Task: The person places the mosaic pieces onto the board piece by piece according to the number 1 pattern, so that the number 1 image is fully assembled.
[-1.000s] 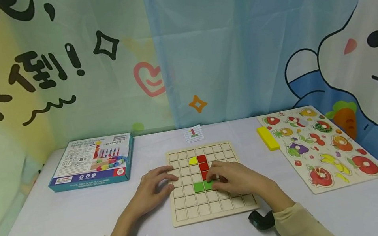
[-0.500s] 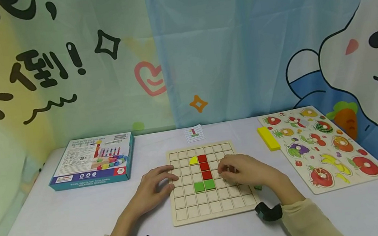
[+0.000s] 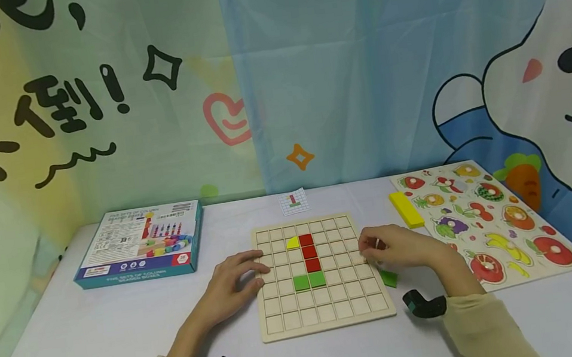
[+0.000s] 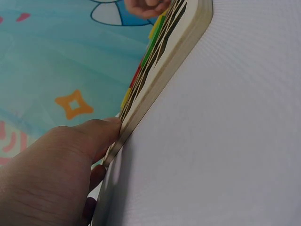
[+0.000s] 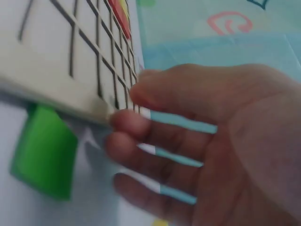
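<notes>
A wooden grid board (image 3: 288, 321) lies on the table with red squares (image 3: 309, 252), green squares (image 3: 309, 281) and one yellow piece (image 3: 292, 243) in its cells. My left hand (image 3: 234, 282) rests against the board's left edge; in the left wrist view its thumb (image 4: 101, 134) touches the rim. Beside the right edge is my right hand (image 3: 395, 247), fingers loosely bent, with nothing seen between them. Below its fingertips a loose green piece (image 3: 388, 278) lies against the board's edge. The right wrist view shows this green piece (image 5: 47, 153) partly under the rim.
A small pattern card (image 3: 293, 202) lies behind the board. At the back left is a flat teal box (image 3: 137, 246). A yellow block (image 3: 406, 209) sits against the fruit puzzle board (image 3: 479, 225) on the right. A printed curtain (image 3: 316, 78) hangs behind the table.
My right hand has moved right, from the green squares to beyond the board's right edge, uncovering the right green square and the loose green piece. My left hand stays in place.
</notes>
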Available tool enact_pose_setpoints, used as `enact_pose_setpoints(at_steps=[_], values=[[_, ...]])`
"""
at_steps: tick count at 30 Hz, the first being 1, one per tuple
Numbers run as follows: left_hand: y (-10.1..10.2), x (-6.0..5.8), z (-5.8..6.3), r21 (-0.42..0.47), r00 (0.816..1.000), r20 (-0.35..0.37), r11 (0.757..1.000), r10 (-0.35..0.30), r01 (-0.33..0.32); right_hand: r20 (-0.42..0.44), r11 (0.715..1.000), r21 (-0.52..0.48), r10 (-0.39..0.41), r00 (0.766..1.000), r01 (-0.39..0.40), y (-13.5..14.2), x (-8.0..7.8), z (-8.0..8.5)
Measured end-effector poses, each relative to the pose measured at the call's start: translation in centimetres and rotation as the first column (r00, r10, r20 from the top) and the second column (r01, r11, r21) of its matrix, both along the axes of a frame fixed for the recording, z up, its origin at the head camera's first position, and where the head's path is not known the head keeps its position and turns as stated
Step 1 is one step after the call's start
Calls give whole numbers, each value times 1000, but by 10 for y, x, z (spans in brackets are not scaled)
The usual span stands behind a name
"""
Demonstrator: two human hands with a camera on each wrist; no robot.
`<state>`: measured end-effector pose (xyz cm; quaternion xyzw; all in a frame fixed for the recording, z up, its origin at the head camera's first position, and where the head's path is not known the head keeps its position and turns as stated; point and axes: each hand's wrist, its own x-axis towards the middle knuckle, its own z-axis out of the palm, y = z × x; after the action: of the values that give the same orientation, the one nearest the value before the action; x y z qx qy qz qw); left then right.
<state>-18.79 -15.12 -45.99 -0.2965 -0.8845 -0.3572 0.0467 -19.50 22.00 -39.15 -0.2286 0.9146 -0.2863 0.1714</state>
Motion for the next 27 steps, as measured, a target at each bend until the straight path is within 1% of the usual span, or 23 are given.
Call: enact_pose_setpoints(at_steps=[4,8,13,19,27], values=[[0,0,0,-4,1000,2,1000,1,-1,98,1000,23,-10,995,8,11,0,2],[0,0,0,-7,1000,5,1000,4,-4,165,998,52,-35,986,27,18,2,5],[0,1,1,-9,1000,3,1000,5,-5,208,997,69,-58,976,45,21,4,6],[0,1,1,-12,1000,-7,1000,3,-3,200,994,89,-85,976,68,22,2,5],[0,0,-1,-4,1000,-7,1000,1,-1,111,984,135,-129,985,114,23,1,2]])
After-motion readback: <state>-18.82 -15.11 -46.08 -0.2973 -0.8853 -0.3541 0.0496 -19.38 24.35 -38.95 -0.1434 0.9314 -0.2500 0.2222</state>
